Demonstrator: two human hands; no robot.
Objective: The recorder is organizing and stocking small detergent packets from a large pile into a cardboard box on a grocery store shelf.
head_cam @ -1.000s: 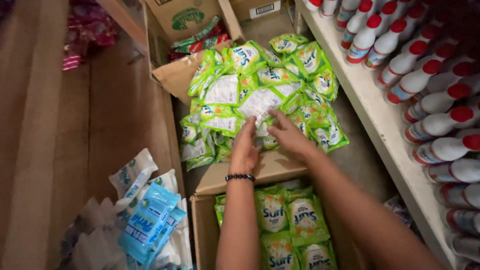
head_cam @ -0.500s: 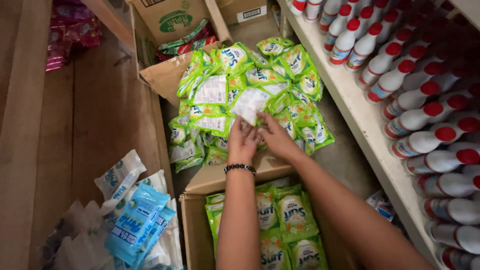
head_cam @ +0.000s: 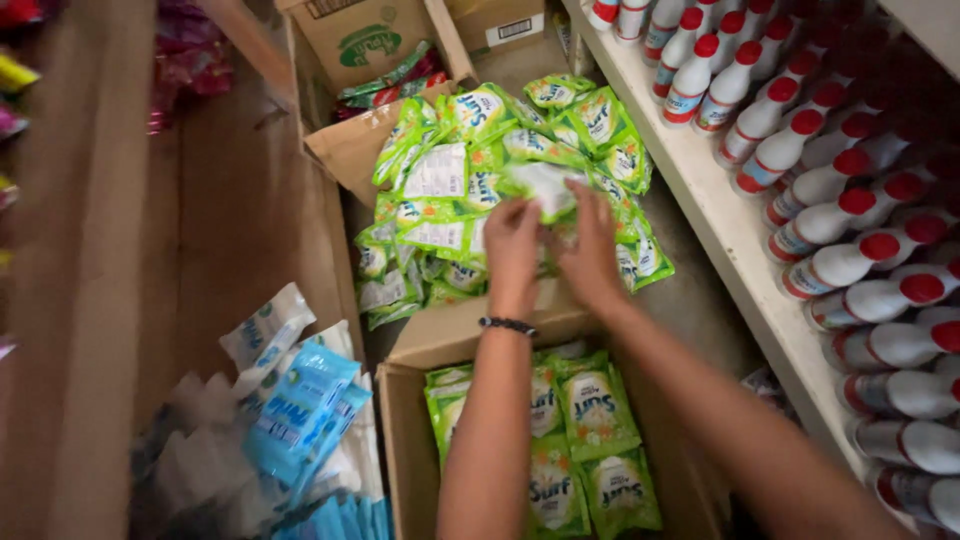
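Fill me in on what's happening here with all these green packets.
A person is kneeling or bending over a heap of green sachets spilled from a cardboard box on the floor. Both hands are in the pile: the left hand and right hand are gripping a sachet together. A second box below holds more green sachets. White bottles with red caps line the shelf alongside.

Single head view, worn high, aimed steeply down and forward. Forearms seen entering from bottom edge, hands near frame centre. Pile of green sachets [head_cam: 500,190] viewed at arm's length, open carton [head_cam: 420,440] nearest below, bottle shelf [head_cam: 720,230] cut by right edge. No second view for overlap.
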